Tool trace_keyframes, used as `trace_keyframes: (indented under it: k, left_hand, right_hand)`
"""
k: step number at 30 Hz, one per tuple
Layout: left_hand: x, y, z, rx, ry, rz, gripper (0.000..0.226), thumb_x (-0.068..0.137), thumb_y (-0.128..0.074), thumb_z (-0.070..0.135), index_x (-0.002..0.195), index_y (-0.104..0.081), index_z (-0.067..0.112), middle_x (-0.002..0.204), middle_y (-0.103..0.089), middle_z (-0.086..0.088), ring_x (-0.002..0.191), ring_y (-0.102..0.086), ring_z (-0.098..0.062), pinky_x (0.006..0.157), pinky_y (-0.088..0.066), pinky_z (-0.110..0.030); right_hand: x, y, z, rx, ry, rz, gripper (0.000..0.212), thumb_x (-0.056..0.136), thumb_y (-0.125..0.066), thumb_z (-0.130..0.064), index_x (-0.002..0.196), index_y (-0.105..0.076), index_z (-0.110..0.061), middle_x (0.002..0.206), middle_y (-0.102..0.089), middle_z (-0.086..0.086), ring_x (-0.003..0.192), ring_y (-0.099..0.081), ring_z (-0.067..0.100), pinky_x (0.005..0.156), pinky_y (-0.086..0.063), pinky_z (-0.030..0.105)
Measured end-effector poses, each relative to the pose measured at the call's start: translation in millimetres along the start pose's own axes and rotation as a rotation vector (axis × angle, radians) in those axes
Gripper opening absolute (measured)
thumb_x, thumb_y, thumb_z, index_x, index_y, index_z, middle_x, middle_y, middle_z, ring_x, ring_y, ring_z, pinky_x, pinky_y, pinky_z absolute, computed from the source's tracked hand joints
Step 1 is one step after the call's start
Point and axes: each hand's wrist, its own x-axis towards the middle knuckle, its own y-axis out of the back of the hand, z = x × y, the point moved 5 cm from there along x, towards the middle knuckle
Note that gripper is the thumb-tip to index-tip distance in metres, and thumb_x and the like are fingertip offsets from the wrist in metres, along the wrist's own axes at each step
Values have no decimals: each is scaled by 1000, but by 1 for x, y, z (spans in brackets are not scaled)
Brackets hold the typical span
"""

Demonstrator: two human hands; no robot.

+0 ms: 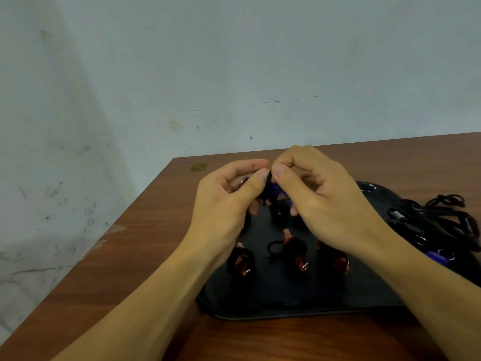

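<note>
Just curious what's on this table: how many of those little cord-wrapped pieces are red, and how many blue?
Red pieces, on the tray: 3
Blue pieces: 2, one pinched between left hand and right hand, one among the loose cords
Total: 5
A dark bundle behind the red ones is too dark to sort by colour.

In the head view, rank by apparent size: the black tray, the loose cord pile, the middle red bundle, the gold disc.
1. black tray
2. loose cord pile
3. middle red bundle
4. gold disc; it lies farther away, so its true size is unsure.
</note>
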Motion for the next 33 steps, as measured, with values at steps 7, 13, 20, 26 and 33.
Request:
trace_keyframes:
  k: [7,13,20,26,33]
  left_hand:
    - [-1,-9,-12,-194,155,-88,34,79,-67,18,107,-73,0,91,-73,-8,68,-58,-9,52,-40,-19]
    - [-3,-5,-15,-45,210,-119,36,82,-69,36,108,-75,12,88,-64,-8,69,-46,-11,55,-32,-25]
    - [-3,-7,0,109,21,-191,24,92,-67,35,95,-73,12,69,-60,-4,58,-47,-10,52,-37,-19]
    - [-7,-17,10,-59,-73,-291,22,89,-63,28,98,-72,10,74,-65,-5,62,-56,-14,56,-46,-22]
    - [-9,-18,16,-102,-66,-239,10,82,-73,24,88,-77,16,72,-70,-6,57,-60,-15,52,-48,-21]
  right_hand:
    - [0,2,11,35,21,29,17,98,-56,-18,85,-63,-27,91,-63,-4,67,-68,10,63,-53,17]
    - [1,2,10,-19,107,60,13,99,-56,-16,90,-63,-22,93,-59,-3,77,-67,12,63,-58,22]
    - [2,9,8,99,37,63,14,100,-55,-21,90,-65,-20,91,-66,-2,64,-70,19,57,-59,37]
    - [6,15,1,279,-27,69,17,99,-57,-21,85,-65,-13,72,-66,-6,59,-61,11,50,-52,22]
    - [11,19,3,301,-112,84,18,93,-64,-25,80,-70,-14,65,-65,-4,57,-58,9,50,-51,21]
